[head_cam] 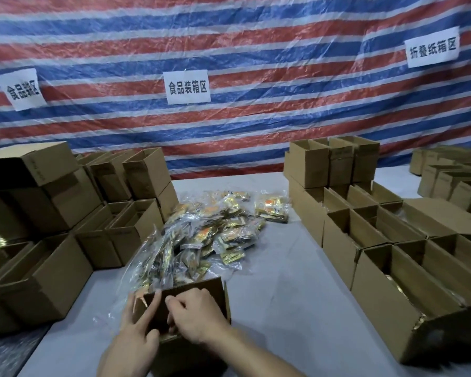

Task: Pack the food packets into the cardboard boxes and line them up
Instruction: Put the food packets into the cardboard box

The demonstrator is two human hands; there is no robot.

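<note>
We faced a red, white and blue striped plastic tarpaulin (256, 50) as the back wall. Three white paper signs (187, 87) with black characters hung on it; a grey tabletop (283, 268) lay below it.

Left hand (136, 333) fingers straight, right hand (195, 319) fingers curled.

Makeshift packing station, striped tarp (256, 36), zone signs (187, 87), stacked cartons (337, 235)

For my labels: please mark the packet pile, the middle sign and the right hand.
packet pile (211, 229): head view, centre
middle sign (187, 87): head view, printed face
right hand (196, 315): head view, back of hand
</note>
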